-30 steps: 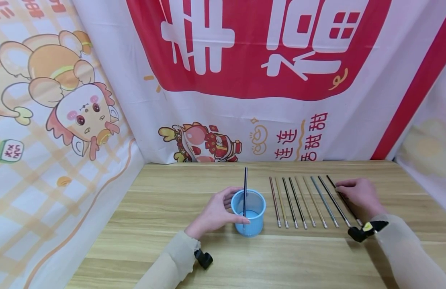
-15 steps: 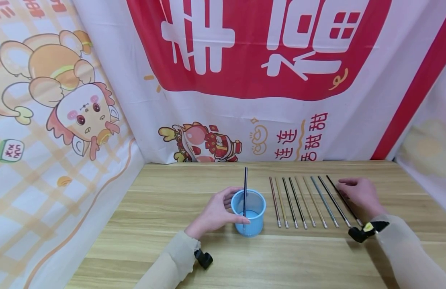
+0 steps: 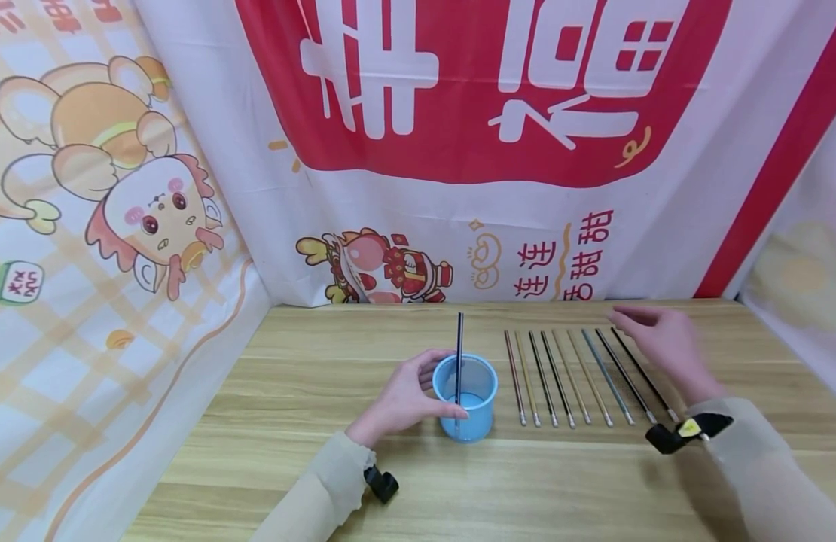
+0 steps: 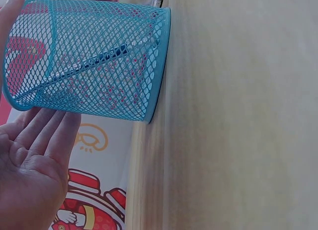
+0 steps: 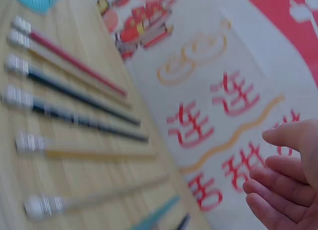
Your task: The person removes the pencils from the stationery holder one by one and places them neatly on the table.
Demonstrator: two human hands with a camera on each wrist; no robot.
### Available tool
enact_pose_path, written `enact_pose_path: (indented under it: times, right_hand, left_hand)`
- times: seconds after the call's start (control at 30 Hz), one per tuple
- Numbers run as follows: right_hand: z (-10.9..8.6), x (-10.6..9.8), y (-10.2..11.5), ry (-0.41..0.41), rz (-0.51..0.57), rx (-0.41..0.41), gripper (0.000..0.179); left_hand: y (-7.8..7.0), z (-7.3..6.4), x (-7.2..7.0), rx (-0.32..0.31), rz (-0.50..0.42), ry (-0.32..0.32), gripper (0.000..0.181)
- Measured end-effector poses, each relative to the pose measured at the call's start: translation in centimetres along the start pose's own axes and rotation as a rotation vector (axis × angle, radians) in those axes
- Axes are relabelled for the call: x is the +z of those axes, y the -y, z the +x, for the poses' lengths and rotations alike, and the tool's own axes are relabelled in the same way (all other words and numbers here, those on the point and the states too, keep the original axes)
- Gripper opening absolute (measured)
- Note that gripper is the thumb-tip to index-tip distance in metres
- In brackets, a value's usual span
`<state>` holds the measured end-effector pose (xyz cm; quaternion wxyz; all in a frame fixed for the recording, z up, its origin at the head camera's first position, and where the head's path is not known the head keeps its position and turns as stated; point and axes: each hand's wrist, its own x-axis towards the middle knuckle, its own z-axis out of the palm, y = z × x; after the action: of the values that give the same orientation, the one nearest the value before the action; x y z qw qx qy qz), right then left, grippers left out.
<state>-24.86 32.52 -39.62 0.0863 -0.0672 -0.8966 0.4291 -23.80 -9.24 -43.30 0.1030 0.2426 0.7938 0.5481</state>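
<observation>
A light-blue mesh pencil cup (image 3: pixel 477 421) stands on the table, and my left hand (image 3: pixel 404 399) grips it with the thumb in front and the fingers behind. One dark pencil (image 3: pixel 460 335) leans inside the cup, seen through the mesh (image 4: pixel 99 61) in the left wrist view. My right hand (image 3: pixel 675 350) is raised over the far end of the rightmost black pencil (image 3: pixel 645 374), fingers loosely bent and holding nothing. Several pencils lie side by side between cup and right hand, including a red one (image 3: pixel 516 380) and a blue one (image 3: pixel 608 378), with their eraser ends toward me.
The wood-grain table (image 3: pixel 289 482) ends at a white and red printed cloth (image 3: pixel 404 196) hanging behind it. Another printed cloth (image 3: pixel 120 301) hangs along the left side. Pale cloth also borders the right side.
My right hand has lifted off the rightmost black pencil and moved up and slightly away from me. That pencil stays in the row. The left hand and the cup have not moved.
</observation>
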Motion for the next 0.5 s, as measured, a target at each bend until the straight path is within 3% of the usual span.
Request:
enact_pose_path:
  times: [0.3,0.5]
  right_hand:
    - [-1.6,2.7,4.6,-0.011,0.079,-0.141,0.060]
    - [-3.2,5.5,7.3,0.058,0.141,-0.218,0.051]
  left_hand:
    - [-0.1,0.0,-0.1,0.004,0.004,0.002,0.081]
    - [-0.1,-0.1,-0.1,0.000,0.002,0.000,0.080]
